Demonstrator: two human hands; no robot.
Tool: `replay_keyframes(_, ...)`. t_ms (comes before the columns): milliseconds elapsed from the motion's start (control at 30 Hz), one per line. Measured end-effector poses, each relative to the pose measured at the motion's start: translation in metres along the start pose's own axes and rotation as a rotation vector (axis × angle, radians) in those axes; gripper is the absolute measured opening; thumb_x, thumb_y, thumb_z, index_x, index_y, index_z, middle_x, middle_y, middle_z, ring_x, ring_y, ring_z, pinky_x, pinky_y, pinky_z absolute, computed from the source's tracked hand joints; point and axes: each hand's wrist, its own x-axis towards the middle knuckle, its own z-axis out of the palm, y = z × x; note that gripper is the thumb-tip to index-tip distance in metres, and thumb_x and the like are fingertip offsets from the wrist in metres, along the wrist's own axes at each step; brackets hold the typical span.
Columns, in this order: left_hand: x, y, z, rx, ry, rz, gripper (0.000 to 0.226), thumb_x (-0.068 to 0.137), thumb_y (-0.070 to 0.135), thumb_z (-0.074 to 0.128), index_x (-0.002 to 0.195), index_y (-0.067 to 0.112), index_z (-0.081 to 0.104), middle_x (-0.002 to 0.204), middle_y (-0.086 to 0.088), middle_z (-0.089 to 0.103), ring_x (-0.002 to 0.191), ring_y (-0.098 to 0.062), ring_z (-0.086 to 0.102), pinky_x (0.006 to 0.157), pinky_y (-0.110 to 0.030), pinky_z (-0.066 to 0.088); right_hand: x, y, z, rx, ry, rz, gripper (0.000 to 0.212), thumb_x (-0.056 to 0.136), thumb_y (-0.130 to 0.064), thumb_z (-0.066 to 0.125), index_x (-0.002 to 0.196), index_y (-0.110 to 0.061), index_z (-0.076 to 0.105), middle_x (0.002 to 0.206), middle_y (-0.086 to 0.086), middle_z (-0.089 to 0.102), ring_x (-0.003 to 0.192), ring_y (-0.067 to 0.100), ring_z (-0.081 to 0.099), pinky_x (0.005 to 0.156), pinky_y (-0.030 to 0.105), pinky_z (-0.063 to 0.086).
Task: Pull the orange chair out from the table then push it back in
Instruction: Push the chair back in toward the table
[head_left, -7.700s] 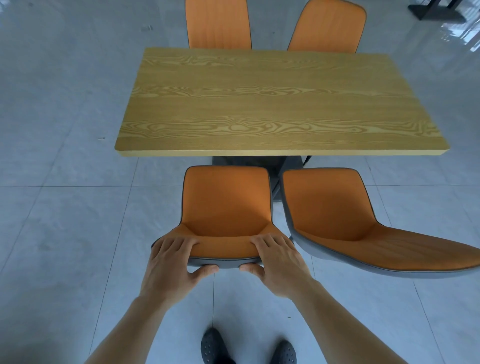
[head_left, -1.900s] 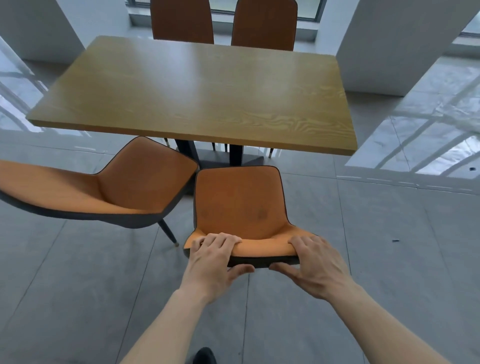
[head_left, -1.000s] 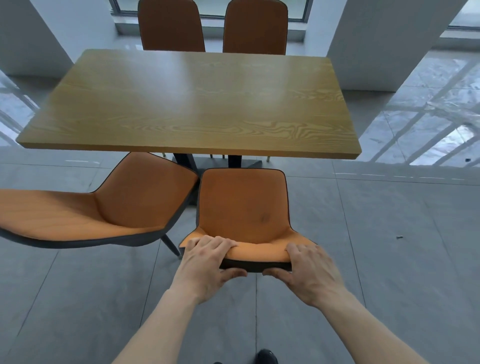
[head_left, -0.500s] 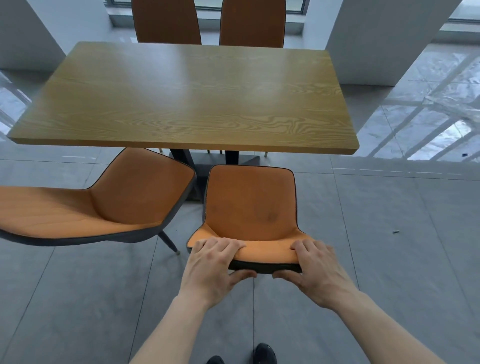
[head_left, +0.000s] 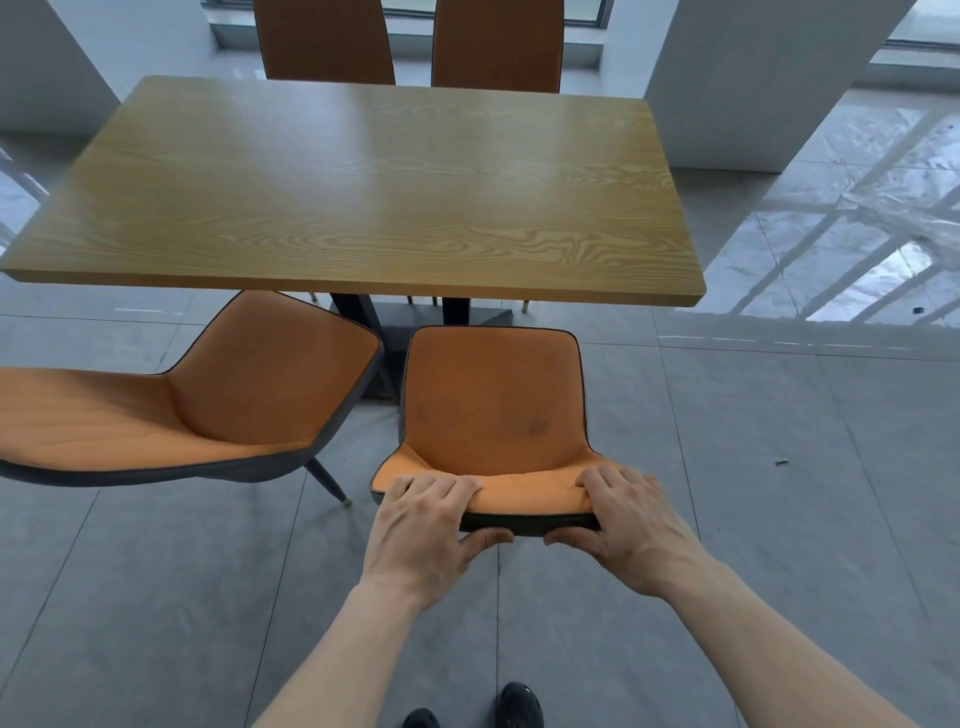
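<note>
An orange chair (head_left: 493, 405) with a dark trim stands in front of me, its seat facing the wooden table (head_left: 363, 187). The seat's front edge sits just clear of the table's near edge. My left hand (head_left: 421, 525) grips the left end of the backrest's top, fingers over the orange padding and thumb under the dark rim. My right hand (head_left: 628, 519) holds the right end of the same backrest the same way. The chair's legs are hidden under the seat.
A second orange chair (head_left: 197, 400) stands at an angle close on the left, one leg showing. Two more orange chairs (head_left: 410, 41) stand at the table's far side. The black table base (head_left: 415, 317) lies under the top. A white pillar (head_left: 753, 78) rises at the back right. Grey tiled floor surrounds everything.
Over the last second the chair has stayed in both hands near the table's near edge; the view shifted slightly. Much earlier I held a chair at a different side of the table.
</note>
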Motion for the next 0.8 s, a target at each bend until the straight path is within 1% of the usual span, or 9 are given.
replay_keyframes(67,-0.001,-0.001,-0.001,-0.001,-0.003,-0.005,0.073,0.085,0.086,0.032,0.117,0.029,0.064,0.109,0.013,0.071,0.099,-0.013,0.061,0.093,-0.034,0.044,0.0,-0.003,0.0,0.001,0.001,0.01,0.087,0.074,-0.094,0.027,0.121,-0.025,0.05,0.118,-0.007,0.057,0.11,0.02,0.05,0.101,0.04,0.04)
replay_keyframes(167,-0.004,-0.007,-0.001,-0.016,-0.015,-0.008,0.075,0.084,0.087,0.029,0.117,0.03,0.064,0.109,0.014,0.07,0.098,-0.012,0.061,0.094,-0.033,0.044,-0.002,-0.01,0.006,-0.003,0.024,0.011,0.089,0.073,-0.095,0.024,0.119,-0.025,0.05,0.115,-0.007,0.057,0.107,0.021,0.05,0.1,0.04,0.041)
replay_keyframes(333,-0.001,-0.01,0.0,-0.031,0.026,-0.024,0.071,0.084,0.086,0.036,0.116,0.03,0.066,0.106,0.015,0.07,0.097,-0.013,0.06,0.09,-0.033,0.042,0.006,-0.009,0.002,0.008,0.019,-0.004,0.091,0.07,-0.096,0.021,0.12,-0.025,0.05,0.116,-0.006,0.057,0.108,0.021,0.05,0.102,0.04,0.041)
replay_keyframes(467,0.004,-0.017,-0.001,-0.05,-0.017,-0.004,0.068,0.084,0.088,0.033,0.119,0.036,0.059,0.113,0.018,0.067,0.105,-0.012,0.057,0.095,-0.035,0.038,0.012,-0.008,0.002,-0.001,0.032,-0.007,0.095,0.068,-0.099,0.016,0.118,-0.026,0.05,0.114,-0.007,0.057,0.105,0.02,0.051,0.099,0.04,0.042)
replay_keyframes(567,0.006,-0.02,-0.002,-0.052,-0.049,0.019,0.071,0.084,0.088,0.028,0.121,0.035,0.057,0.116,0.018,0.065,0.108,-0.012,0.056,0.098,-0.035,0.036,0.01,-0.009,0.004,0.003,0.056,-0.001,0.097,0.067,-0.101,0.012,0.115,-0.026,0.051,0.11,-0.007,0.058,0.102,0.021,0.052,0.097,0.04,0.043)
replay_keyframes(667,0.01,-0.022,-0.005,-0.058,-0.082,0.046,0.071,0.085,0.087,0.029,0.122,0.034,0.057,0.117,0.017,0.065,0.108,-0.013,0.055,0.1,-0.036,0.037,0.009,-0.01,0.002,0.007,0.067,0.018,0.102,0.065,-0.102,0.007,0.116,-0.025,0.052,0.11,-0.006,0.057,0.104,0.022,0.053,0.098,0.04,0.043)
replay_keyframes(733,0.012,-0.023,-0.005,-0.062,-0.089,0.055,0.068,0.085,0.086,0.033,0.124,0.035,0.056,0.117,0.016,0.065,0.108,-0.014,0.055,0.1,-0.038,0.038,0.008,-0.012,0.001,0.005,0.054,0.03,0.104,0.064,-0.102,0.007,0.118,-0.025,0.052,0.111,-0.007,0.057,0.106,0.022,0.052,0.1,0.04,0.043)
replay_keyframes(800,0.013,-0.024,-0.005,-0.06,-0.094,0.056,0.067,0.085,0.085,0.036,0.126,0.036,0.054,0.118,0.017,0.064,0.108,-0.014,0.055,0.101,-0.039,0.038,0.007,-0.014,-0.001,0.011,0.048,0.042,0.1,0.066,-0.1,0.012,0.118,-0.024,0.052,0.111,-0.006,0.057,0.107,0.023,0.052,0.101,0.041,0.043)
